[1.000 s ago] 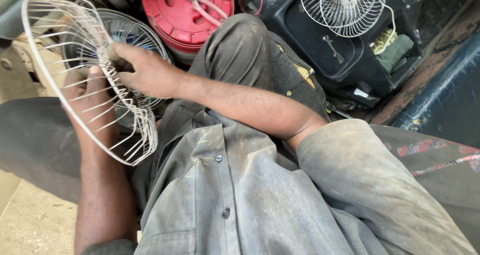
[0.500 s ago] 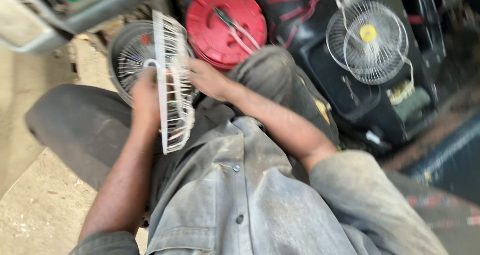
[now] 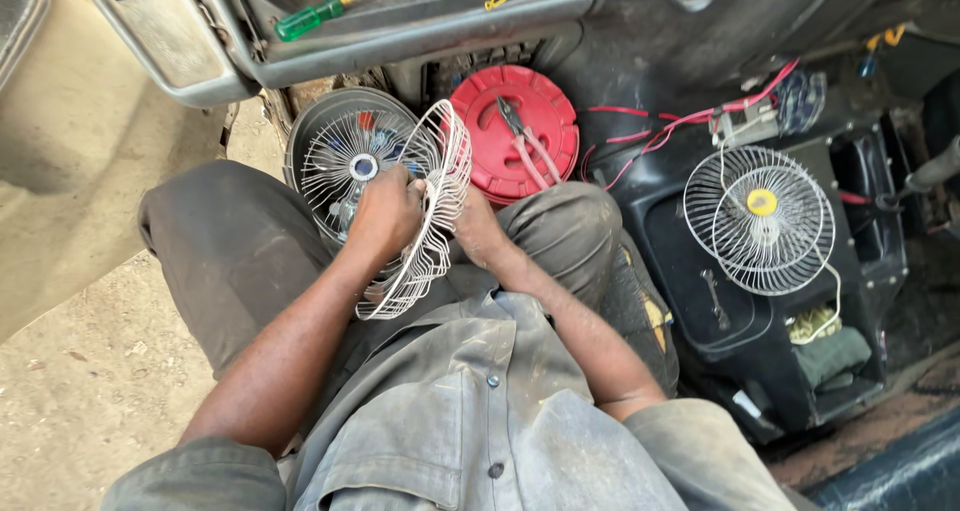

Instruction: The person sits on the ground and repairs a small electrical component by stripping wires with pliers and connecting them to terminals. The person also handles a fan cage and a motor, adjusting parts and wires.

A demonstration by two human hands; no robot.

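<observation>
The white wire fan guard [image 3: 425, 216] I'm holding is a shallow dome of thin ribs running out to a round rim, a little grimy, and it stands nearly on edge over my lap, between my knees. My left hand [image 3: 385, 211] is closed around its near side, fingers wrapped over the ribs, and my right hand [image 3: 478, 229] grips the far side, partly hidden behind the wires. Just beyond it lies a fan [image 3: 350, 161] in a grey round housing, its own white grille facing up, and beside that a red round lid [image 3: 515, 131] with pliers [image 3: 525, 141] resting on top. A second small fan with a yellow hub [image 3: 760, 219] sits well off to my right. Half a second ago the guard was turned edge-on and looked narrow; now it has swung so more of its curved face shows, and my hands have stayed on it.
</observation>
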